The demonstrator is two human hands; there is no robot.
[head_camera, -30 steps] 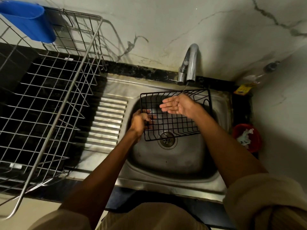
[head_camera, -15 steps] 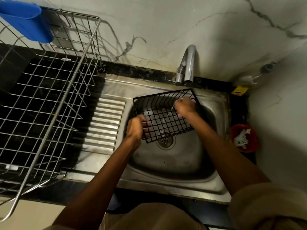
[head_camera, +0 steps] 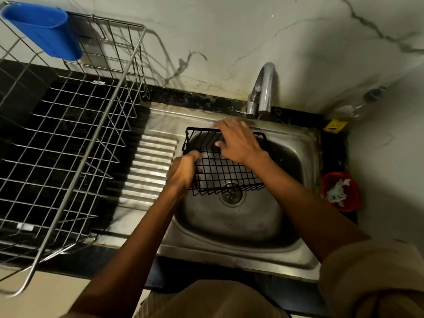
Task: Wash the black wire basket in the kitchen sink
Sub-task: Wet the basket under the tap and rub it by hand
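Observation:
The black wire basket (head_camera: pixel 229 173) sits tilted in the steel sink (head_camera: pixel 241 223), above the drain and just below the tap (head_camera: pixel 263 88). My left hand (head_camera: pixel 183 172) grips the basket's left wall, fingers curled through the wires. My right hand (head_camera: pixel 238 141) lies palm down over the basket's far rim, fingers stretched out and slightly blurred, thumb inside the basket. No water stream is visible from the tap.
A large steel dish rack (head_camera: pixel 68 138) with a blue plastic cup (head_camera: pixel 43 28) hung on it stands on the black counter at left, beside the ribbed drainboard (head_camera: pixel 151 166). A red bowl (head_camera: pixel 339 191) holding a scrubber and a clear bottle (head_camera: pixel 353 104) sit at right.
The basket has turned and tilted in the sink. My right hand went from palm up under the tap down into the basket, then onto its far rim. My left hand kept its grip.

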